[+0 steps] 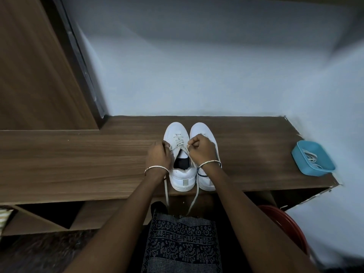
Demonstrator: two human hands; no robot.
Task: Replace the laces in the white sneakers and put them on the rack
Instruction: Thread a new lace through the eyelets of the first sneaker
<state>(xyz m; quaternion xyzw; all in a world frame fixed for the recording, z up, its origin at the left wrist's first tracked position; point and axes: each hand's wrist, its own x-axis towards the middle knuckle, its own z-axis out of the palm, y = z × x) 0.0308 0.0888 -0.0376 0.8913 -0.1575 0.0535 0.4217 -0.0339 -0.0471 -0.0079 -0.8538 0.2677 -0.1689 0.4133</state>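
Left hand (158, 156) and right hand (201, 149) each pinch an end of the lace (179, 142) either side of the left sneaker (180, 178). The ends trail over the shelf (78, 164) edge below the grip. The right sneaker (205, 182) touches it, both long axes toes-away, heels at that edge. The shelf runs wide leftward. A tray (299, 154) sits well right.

Two white sneakers are standing on one tabletop (78, 154): left sneaker (175, 129), right sneaker (201, 128). Two hands are working, left hand (158, 157) and right hand (201, 149), each wearing one bangle: left bangle (156, 168), right bangle (209, 162). Two lace ends are hanging: left lace end (166, 191), right lace end (194, 198). One blue basket (315, 172) is holding laces too tangled to count. One red round object (285, 223) is showing below.
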